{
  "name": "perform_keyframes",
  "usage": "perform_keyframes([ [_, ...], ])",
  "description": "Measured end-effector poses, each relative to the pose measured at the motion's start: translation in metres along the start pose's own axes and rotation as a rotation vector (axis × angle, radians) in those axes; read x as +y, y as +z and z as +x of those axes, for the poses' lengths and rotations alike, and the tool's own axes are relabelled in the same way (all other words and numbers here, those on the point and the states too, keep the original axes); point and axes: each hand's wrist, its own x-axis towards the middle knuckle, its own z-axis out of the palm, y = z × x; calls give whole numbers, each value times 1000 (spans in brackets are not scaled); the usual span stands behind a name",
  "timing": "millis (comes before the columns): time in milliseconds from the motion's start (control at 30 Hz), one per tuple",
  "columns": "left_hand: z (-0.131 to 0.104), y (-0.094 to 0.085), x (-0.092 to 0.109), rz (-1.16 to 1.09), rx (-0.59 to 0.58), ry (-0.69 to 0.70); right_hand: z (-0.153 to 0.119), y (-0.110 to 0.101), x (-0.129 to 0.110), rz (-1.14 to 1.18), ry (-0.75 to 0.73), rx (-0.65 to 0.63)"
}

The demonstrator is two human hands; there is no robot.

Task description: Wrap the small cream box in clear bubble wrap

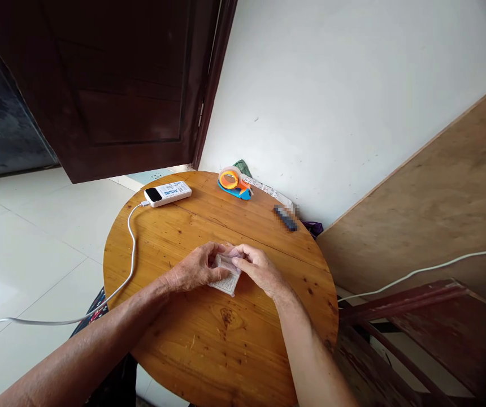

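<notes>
A small pale packet (226, 284) with fine print on its face, seemingly in clear plastic wrap, lies at the middle of the round wooden table (209, 333). My left hand (203, 265) grips its left side, thumb on the front and fingers curled behind. On the upper right, the thumb and fingers of my right hand (260, 268) pinch the thin, crinkled film (231, 258) at the packet's top. The fingertips behind the packet are partly hidden, and what is inside it I cannot make out.
A white power bank (169, 194) with a white cable (133, 249) stands at the back left. Farther back is an orange and blue tape dispenser (234, 183); a dark blurred object (285, 218) lies to its right. A dark door (128, 85) and white wall border the table.
</notes>
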Motion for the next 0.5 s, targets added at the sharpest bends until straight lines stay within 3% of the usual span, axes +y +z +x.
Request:
perform_keyframes([
  [167,-1,-2,1,68,-2,-10,6,0,0,16,-38,-49],
  [333,-3,-2,3,104,-15,9,10,5,9,59,-66,18],
  [500,-4,-2,8,112,-37,31,11,6,10,-17,-82,-16],
])
